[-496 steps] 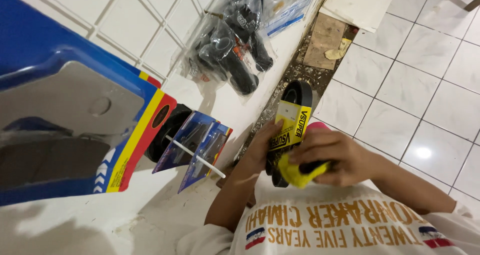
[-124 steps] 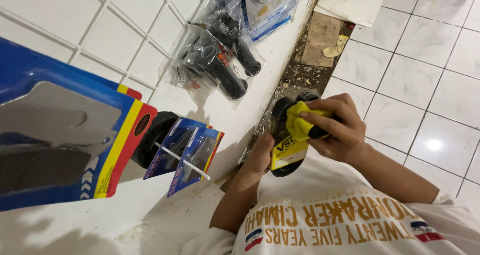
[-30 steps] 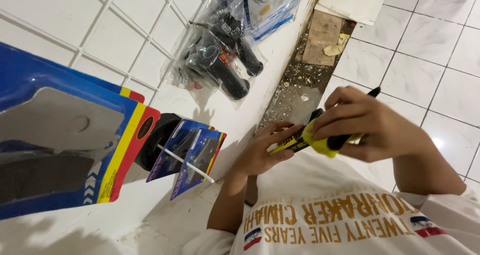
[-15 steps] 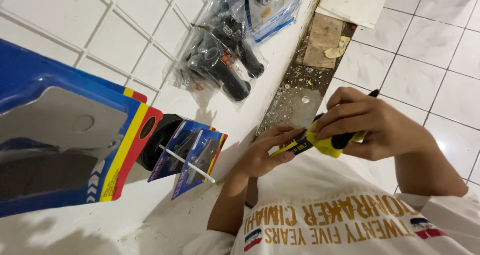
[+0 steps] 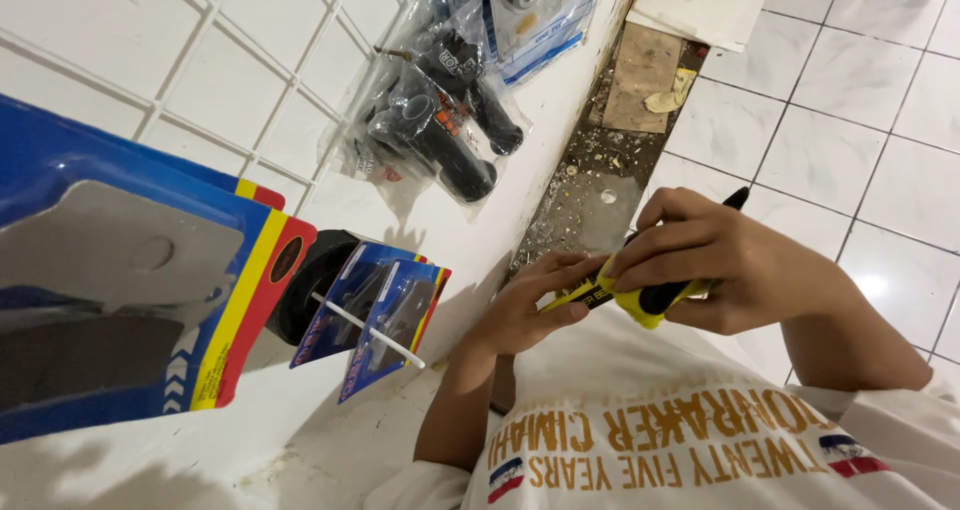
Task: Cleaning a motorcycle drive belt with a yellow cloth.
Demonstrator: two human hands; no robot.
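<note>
Where both hands (image 5: 640,280) grip, the yellow-black item (image 5: 630,295) is mostly hidden.

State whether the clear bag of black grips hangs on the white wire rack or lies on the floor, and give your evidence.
Hanging. The clear bag of black grips sits against the white wire rack on the wall, well above the tiled floor.

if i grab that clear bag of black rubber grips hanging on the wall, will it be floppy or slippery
Probably floppy: the clear bag of black grips is thin, crinkled plastic that sags around its contents. The glossy film may feel a bit slippery. The grips look like cylinders, so they could shift or roll inside, making the bag swing on the white wire grid.
</note>
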